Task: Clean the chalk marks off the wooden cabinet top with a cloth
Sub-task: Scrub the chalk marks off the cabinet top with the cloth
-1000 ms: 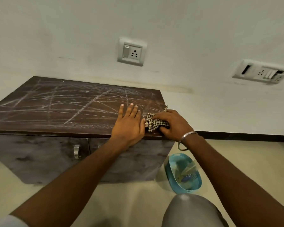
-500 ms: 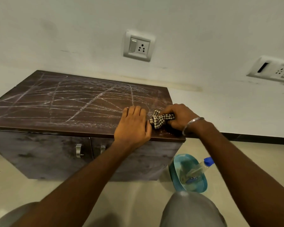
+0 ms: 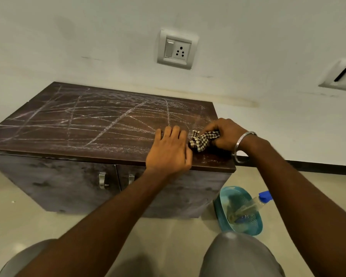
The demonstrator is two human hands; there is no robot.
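Observation:
The dark wooden cabinet top [image 3: 72, 124] is crossed by many white chalk lines [image 3: 116, 121] over most of its surface. My right hand [image 3: 225, 134] is closed around a bunched black-and-white checked cloth [image 3: 203, 139] and presses it on the top near the right front corner. Just left of the cloth, my left hand [image 3: 169, 149] lies flat on the wood with its fingers together, its thumb side touching the cloth. A metal bangle sits on my right wrist.
A teal plastic basket [image 3: 224, 206] with a blue-capped spray bottle [image 3: 265, 197] stands on the floor right of the cabinet. Two door handles [image 3: 102, 179] face me. A wall socket [image 3: 177, 48] is above; my knees are at the bottom edge.
My right hand with the cloth has slid a little farther back and right on the top. The left hand stays pressed flat. The view has shifted, showing the spray bottle.

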